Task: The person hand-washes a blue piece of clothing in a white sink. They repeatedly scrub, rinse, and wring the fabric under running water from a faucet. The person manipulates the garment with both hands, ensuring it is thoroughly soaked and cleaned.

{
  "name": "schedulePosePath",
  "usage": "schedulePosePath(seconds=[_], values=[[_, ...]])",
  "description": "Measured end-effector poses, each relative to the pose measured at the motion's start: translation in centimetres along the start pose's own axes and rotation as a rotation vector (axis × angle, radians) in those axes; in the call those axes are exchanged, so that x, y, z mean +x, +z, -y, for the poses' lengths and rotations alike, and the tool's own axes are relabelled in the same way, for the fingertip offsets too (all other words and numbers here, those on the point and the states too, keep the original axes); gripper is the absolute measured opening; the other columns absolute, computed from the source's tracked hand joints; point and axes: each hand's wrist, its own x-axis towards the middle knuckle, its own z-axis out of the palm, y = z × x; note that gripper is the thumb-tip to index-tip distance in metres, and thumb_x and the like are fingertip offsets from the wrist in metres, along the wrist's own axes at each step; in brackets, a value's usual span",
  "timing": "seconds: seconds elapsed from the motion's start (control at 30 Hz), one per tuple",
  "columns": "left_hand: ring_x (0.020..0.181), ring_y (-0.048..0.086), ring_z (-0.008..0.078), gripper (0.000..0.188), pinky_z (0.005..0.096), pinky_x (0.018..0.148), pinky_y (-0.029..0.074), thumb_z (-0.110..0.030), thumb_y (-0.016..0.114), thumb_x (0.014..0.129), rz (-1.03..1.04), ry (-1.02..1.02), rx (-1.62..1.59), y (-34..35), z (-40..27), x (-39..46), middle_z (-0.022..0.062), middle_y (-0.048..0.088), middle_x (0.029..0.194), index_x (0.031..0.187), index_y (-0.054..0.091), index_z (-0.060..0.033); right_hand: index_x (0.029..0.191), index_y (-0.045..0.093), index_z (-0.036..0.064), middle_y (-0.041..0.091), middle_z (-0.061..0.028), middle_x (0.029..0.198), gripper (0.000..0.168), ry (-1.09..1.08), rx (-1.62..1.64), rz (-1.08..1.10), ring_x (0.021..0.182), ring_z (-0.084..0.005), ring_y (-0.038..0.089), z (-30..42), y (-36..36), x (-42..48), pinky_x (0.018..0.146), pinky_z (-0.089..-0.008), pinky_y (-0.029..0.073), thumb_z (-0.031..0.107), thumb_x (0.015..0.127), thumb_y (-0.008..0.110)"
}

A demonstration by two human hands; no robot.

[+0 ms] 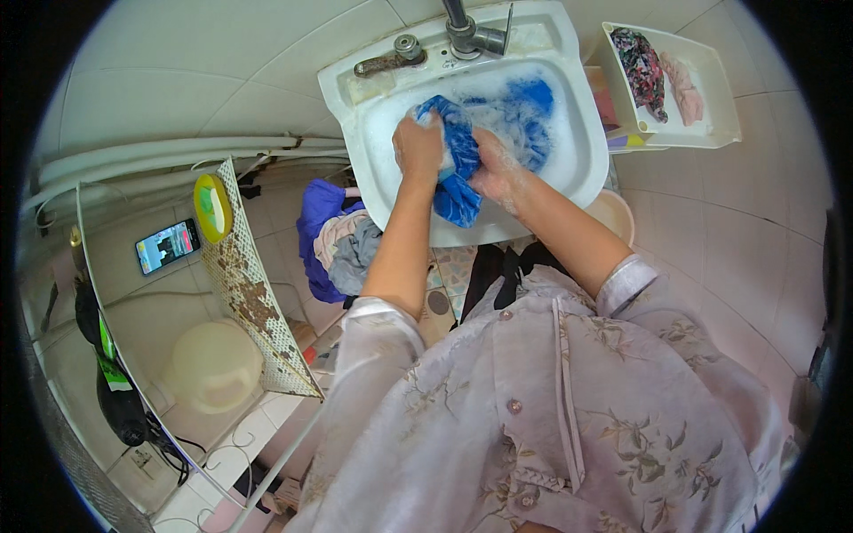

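Observation:
Over a white sink basin full of suds, both hands grip a bunched blue wet cloth. My left hand is closed on its left side, with some foam against the fabric. From the right, my right hand holds the same cloth, and lather clings to its wrist. One end of the cloth hangs towards the basin's front rim. More blue fabric lies in the foamy water to the right; whether it is part of the same piece I cannot tell.
Behind the basin stand a chrome faucet and an old tap. A cream plastic bin with clothes is at right. Purple clothing is piled low left. Farther left are a rusty perforated shelf, a yellow soap dish and a phone.

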Motion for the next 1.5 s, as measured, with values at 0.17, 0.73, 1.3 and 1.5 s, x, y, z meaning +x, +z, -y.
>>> schedulePosePath(seconds=[0.17, 0.73, 1.3, 1.5], values=[[0.097, 0.050, 0.0338, 0.031, 0.0387, 0.081, 0.042, -0.012, 0.062, 0.070, 0.015, 0.458, -0.019, -2.7, -1.5, -5.3, 0.0136, 0.051, 0.106, 0.101, 0.058, -0.0083, 0.084, 0.057, 0.006, 0.059, -0.0061, 0.078, 0.017, -0.025, 0.223, -0.008, 0.068, -0.0191, 0.058, 2.9, 0.3, 0.5, 0.063, -0.0336, 0.049, 0.020, 0.083, 0.048], [0.070, 0.055, 0.0257, 0.014, 0.0314, 0.066, 0.044, -0.010, 0.065, 0.068, 0.106, 0.673, -0.228, -5.0, -3.5, -3.7, 0.0118, 0.058, 0.074, 0.075, 0.055, -0.0033, 0.127, 0.032, 0.003, 0.049, -0.0123, 0.114, 0.070, 0.216, 0.249, -0.145, 0.105, -0.0225, 0.048, 2.6, -0.5, -0.3, 0.094, -0.0361, 0.035, 0.033, 0.073, 0.066], [0.072, 0.055, 0.0331, 0.017, 0.0365, 0.068, 0.044, -0.022, 0.056, 0.078, -0.053, 0.612, 0.035, -0.4, -4.4, -4.9, 0.0144, 0.057, 0.074, 0.077, 0.059, -0.0050, 0.084, 0.057, 0.007, 0.060, -0.0051, 0.079, 0.016, -0.199, -0.393, 0.318, 0.077, -0.0206, 0.057, 1.2, -3.6, 3.5, 0.077, -0.0346, 0.046, 0.020, 0.084, 0.050], [0.091, 0.050, 0.0210, 0.031, 0.0318, 0.081, 0.039, -0.023, 0.059, 0.076, 0.120, 0.111, -0.832, -3.3, -0.8, -1.2, 0.0075, 0.054, 0.098, 0.100, 0.054, -0.0038, 0.086, 0.057, 0.009, 0.060, -0.0054, 0.085, 0.011, -0.025, 0.200, 0.246, 0.080, -0.0188, 0.058, 2.6, 3.8, -2.9, 0.078, -0.0362, 0.046, 0.014, 0.077, 0.058]])
